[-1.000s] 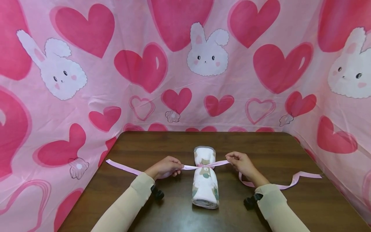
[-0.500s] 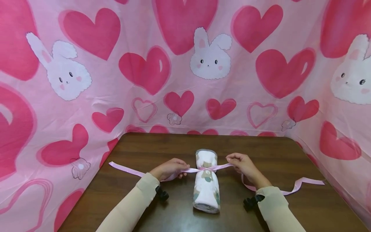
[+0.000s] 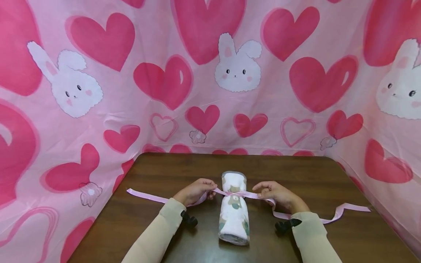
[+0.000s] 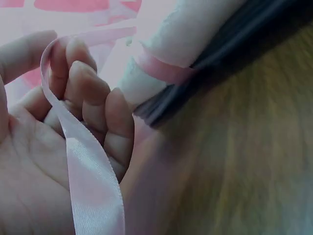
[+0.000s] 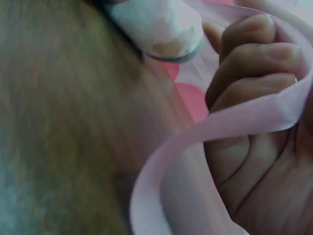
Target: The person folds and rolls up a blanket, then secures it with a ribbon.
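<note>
Upright in the head view's middle lies a rolled white towel [image 3: 234,221] with brown and green patches, cinched at its waist by a pink satin ribbon [image 3: 251,195]. To the left of the roll, my left hand [image 3: 197,191] pinches one side of the ribbon between thumb and index finger. Its tail [image 4: 93,181] hangs across the palm in the left wrist view. On the other side, my right hand [image 3: 277,194] holds the second side, index finger raised. Curled fingers [image 5: 254,63] and the looping ribbon [image 5: 234,120] show in the right wrist view; the thumb is mostly hidden.
The dark wooden table [image 3: 184,168] extends around the towel. Loose ribbon tails stretch to the left [image 3: 146,195] and right [image 3: 338,213]. A pink cloth [image 3: 197,91] with hearts and rabbits hangs behind and at both sides. Black wrist cameras sit at both cuffs.
Both hands have come closer to the towel. The right hand has lowered slightly and shifted its grip, its index finger now lifted off the ribbon. The ribbon's right side hangs slacker.
</note>
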Action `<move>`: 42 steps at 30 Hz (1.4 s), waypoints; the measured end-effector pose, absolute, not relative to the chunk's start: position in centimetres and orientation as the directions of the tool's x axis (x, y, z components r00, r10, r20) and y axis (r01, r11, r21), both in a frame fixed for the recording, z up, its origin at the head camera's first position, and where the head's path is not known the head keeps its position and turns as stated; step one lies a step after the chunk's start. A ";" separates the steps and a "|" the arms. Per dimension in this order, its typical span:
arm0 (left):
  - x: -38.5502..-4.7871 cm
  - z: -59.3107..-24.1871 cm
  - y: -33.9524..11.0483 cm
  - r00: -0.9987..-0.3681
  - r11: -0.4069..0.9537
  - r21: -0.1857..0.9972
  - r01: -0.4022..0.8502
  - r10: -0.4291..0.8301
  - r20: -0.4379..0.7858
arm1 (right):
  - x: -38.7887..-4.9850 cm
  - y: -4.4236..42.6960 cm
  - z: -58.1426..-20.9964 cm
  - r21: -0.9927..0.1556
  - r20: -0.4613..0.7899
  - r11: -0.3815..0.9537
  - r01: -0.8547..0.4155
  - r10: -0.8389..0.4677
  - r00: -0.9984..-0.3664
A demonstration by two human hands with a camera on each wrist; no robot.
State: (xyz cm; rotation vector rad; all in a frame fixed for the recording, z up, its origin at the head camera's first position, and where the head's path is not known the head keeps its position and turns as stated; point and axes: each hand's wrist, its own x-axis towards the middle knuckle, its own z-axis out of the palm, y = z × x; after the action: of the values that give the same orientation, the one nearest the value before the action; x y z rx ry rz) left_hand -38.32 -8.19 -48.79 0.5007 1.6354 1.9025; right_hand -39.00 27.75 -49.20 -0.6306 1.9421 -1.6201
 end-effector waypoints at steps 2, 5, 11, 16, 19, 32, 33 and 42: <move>-38.5 -48.7 -8.1 -0.770 -0.093 0.979 -0.182 0.633 -0.083 | -39.1 27.6 -49.5 -0.979 -0.135 0.205 -0.003 -0.656 -0.743; -38.6 -49.0 -8.1 -0.754 -0.082 0.977 -0.198 0.650 -0.098 | -39.2 27.3 -50.1 -0.973 -0.139 0.230 -0.028 -0.674 -0.725; -38.8 -49.5 -7.8 -0.762 -0.129 0.977 -0.171 0.646 -0.048 | -39.4 27.2 -51.1 -0.987 -0.092 0.157 -0.030 -0.712 -0.696; -39.1 -49.4 -7.2 -0.743 -0.191 0.974 -0.123 0.668 0.037 | -39.5 27.8 -51.4 -0.999 -0.035 0.026 0.024 -0.744 -0.667; -39.2 -49.4 -6.9 -0.740 -0.212 0.969 -0.130 0.671 0.048 | -39.5 28.0 -51.6 -0.997 -0.015 -0.037 0.065 -0.750 -0.661; -38.2 -49.3 -5.6 -0.769 -0.185 0.983 -0.017 0.630 0.106 | -39.7 28.3 -52.0 -0.991 0.032 -0.110 0.079 -0.757 -0.653; -38.2 -49.2 -5.4 -0.776 -0.165 0.986 -0.002 0.622 0.103 | -39.7 28.3 -51.9 -0.991 0.032 -0.109 0.077 -0.755 -0.655; -37.6 -48.2 -4.2 -0.799 -0.061 0.998 0.023 0.599 0.055 | -39.9 28.5 -51.9 -0.991 0.038 -0.113 0.073 -0.755 -0.655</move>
State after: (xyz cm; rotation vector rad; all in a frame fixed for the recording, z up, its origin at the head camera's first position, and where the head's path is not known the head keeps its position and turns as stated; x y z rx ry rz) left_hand -37.65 -4.24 -48.23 0.6632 1.8144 1.9147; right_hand -39.86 28.49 -51.90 -0.7611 1.5776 -1.8271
